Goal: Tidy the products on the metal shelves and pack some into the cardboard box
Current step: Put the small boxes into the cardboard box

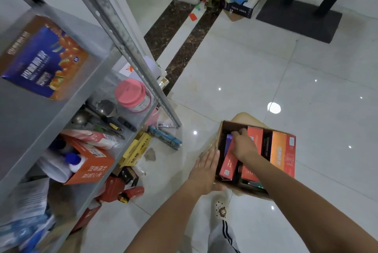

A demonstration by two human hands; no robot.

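A cardboard box (222, 130) stands on the white floor at lower right, holding several upright red and orange product boxes (278, 150). My right hand (243, 144) reaches into its left half, fingers curled on the top of a slanted red box (228, 166) beside a purple one (229, 142). Flat and with straight fingers, my left hand (206, 169) presses against the box's outer left wall. The metal shelves (26, 122) fill the left side, with a blue and orange carton (41, 58) on the upper level.
Lower shelves carry a pink-lidded jar (132, 95), tools, an orange carton (90, 162) and bottles. On the floor by the shelf lie a blue tube (165, 137), yellow boxes (137, 150) and red items (120, 189). A black stand base (298, 17) sits far right.
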